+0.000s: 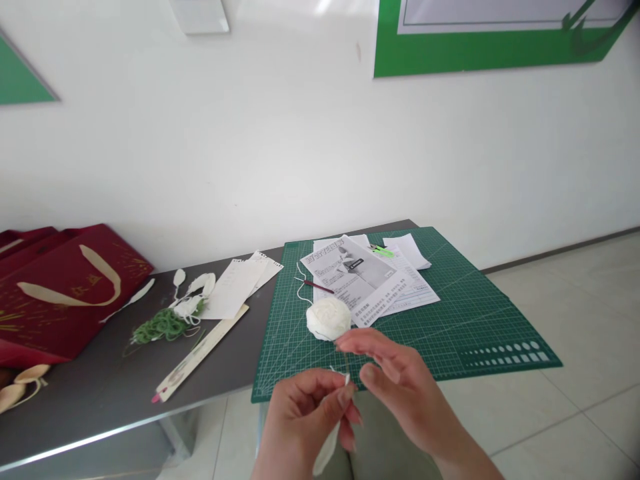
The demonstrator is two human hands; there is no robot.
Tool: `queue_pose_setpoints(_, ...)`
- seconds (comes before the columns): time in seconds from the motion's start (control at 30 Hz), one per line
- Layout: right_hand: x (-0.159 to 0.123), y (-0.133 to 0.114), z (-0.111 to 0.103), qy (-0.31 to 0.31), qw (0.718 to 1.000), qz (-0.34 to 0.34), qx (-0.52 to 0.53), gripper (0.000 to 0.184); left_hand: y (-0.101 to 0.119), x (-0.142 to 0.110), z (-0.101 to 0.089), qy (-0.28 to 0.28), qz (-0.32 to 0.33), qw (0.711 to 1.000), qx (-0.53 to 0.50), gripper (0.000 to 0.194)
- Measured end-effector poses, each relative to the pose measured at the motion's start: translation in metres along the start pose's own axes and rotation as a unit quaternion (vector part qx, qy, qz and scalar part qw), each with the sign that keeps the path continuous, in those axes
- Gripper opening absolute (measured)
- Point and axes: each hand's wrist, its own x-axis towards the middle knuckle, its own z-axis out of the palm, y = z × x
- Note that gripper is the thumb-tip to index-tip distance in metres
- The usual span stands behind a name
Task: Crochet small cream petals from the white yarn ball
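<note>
Left hand is pinching slender white soft strip, long axis sloping down-left, by dark grey counter's near edge; right hand is hovering just right, thumb spread.

A narrow white piece is pinched in the left hand, its tip raised above the thumb, its wider end hung below. A round white yarn ball is set just beyond the right hand.
</note>
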Motion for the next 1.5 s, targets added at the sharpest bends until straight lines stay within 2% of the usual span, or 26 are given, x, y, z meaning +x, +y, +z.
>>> queue_pose_setpoints(0.1, 0.003, 0.012, -0.005, -0.095, 0.982, 0.067, 0.147, 0.045, 0.004, -0.002, -0.001, -0.017, -0.026, 0.999, -0.039, 0.025)
queue_pose_setpoints(0.2, 0.005, 0.027, -0.002, -0.168, 0.955, 0.135, 0.203, 0.049, 0.007, -0.005, -0.001, -0.025, -0.018, 0.998, -0.048, 0.025)
queue_pose_setpoints(0.33, 0.010, 0.045, -0.001, -0.184, 0.943, 0.186, 0.208, 0.042, 0.011, -0.006, -0.002, -0.032, -0.036, 0.998, -0.036, 0.027)
queue_pose_setpoints(0.43, 0.022, 0.052, -0.010, -0.182, 0.945, 0.195, 0.191, 0.046, 0.010, -0.007, -0.005, -0.030, -0.064, 0.998, 0.000, 0.030)
queue_pose_setpoints(0.53, 0.039, 0.048, -0.022, -0.219, 0.944, 0.199, 0.147, 0.051, 0.009, -0.009, -0.008, -0.015, -0.065, 0.996, 0.053, 0.027)
queue_pose_setpoints(0.6, 0.052, 0.037, -0.029, -0.250, 0.944, 0.191, 0.103, 0.047, 0.010, -0.011, -0.008, -0.013, -0.063, 0.993, 0.102, 0.022)
queue_pose_setpoints(0.73, 0.081, -0.004, -0.030, -0.323, 0.934, 0.153, -0.014, 0.021, 0.012, -0.013, -0.004, -0.016, -0.057, 0.979, 0.194, 0.018)
queue_pose_setpoints(0.8, 0.095, -0.027, -0.025, -0.352, 0.924, 0.138, -0.062, 0.015, 0.011, -0.012, -0.002, -0.030, -0.053, 0.972, 0.229, 0.019)
queue_pose_setpoints(0.83, 0.101, -0.037, -0.020, -0.373, 0.914, 0.129, -0.095, 0.014, 0.010, -0.010, -0.002, -0.038, -0.053, 0.968, 0.241, 0.020)
queue_pose_setpoints(0.87, 0.105, -0.047, -0.015, -0.408, 0.891, 0.091, -0.177, 0.015, 0.008, -0.007, -0.002, -0.043, -0.055, 0.967, 0.246, 0.021)
queue_pose_setpoints(0.9, 0.106, -0.056, -0.009, -0.417, 0.875, 0.046, -0.244, 0.018, 0.006, -0.004, -0.003, -0.043, -0.057, 0.967, 0.243, 0.021)
queue_pose_setpoints(0.93, 0.106, -0.064, -0.003, -0.409, 0.863, 0.000, -0.296, 0.021, 0.003, -0.001, -0.004, -0.039, -0.059, 0.970, 0.234, 0.021)
queue_pose_setpoints(1.0, 0.096, -0.078, 0.008, -0.355, 0.849, -0.104, -0.377, 0.028, 0.000, 0.005, -0.008, -0.029, -0.060, 0.976, 0.209, 0.021)
queue_pose_setpoints(1.07, 0.076, -0.089, 0.016, -0.309, 0.815, -0.189, -0.453, 0.035, -0.001, 0.009, -0.012, -0.023, -0.053, 0.980, 0.188, 0.023)
queue_pose_setpoints(1.13, 0.053, -0.095, 0.017, -0.311, 0.771, -0.231, -0.505, 0.028, -0.001, 0.011, -0.015, -0.019, -0.048, 0.983, 0.179, 0.025)
queue_pose_setpoints(1.17, 0.042, -0.096, 0.015, -0.306, 0.766, -0.230, -0.517, 0.018, 0.000, 0.010, -0.016, -0.016, -0.048, 0.984, 0.172, 0.024)
queue_pose_setpoints(1.2, 0.032, -0.095, 0.012, -0.291, 0.774, -0.222, -0.516, 0.015, 0.000, 0.009, -0.016, -0.013, -0.050, 0.985, 0.163, 0.023)
queue_pose_setpoints(1.23, 0.024, -0.093, 0.007, -0.269, 0.795, -0.203, -0.504, 0.016, 0.000, 0.008, -0.017, -0.008, -0.055, 0.987, 0.149, 0.021)
queue_pose_setpoints(1.33, 0.012, -0.078, -0.011, -0.168, 0.875, -0.174, -0.420, 0.019, 0.000, 0.005, -0.018, 0.005, -0.069, 0.992, 0.102, 0.017)
queue_pose_setpoints(1.4, 0.011, -0.066, -0.020, -0.105, 0.917, -0.141, -0.359, 0.017, 0.001, 0.003, -0.019, 0.007, -0.068, 0.994, 0.082, 0.016)
queue_pose_setpoints(1.5, 0.014, -0.049, -0.026, -0.044, 0.956, -0.081, -0.278, 0.019, 0.003, 0.000, -0.018, 0.001, -0.066, 0.995, 0.080, 0.015)
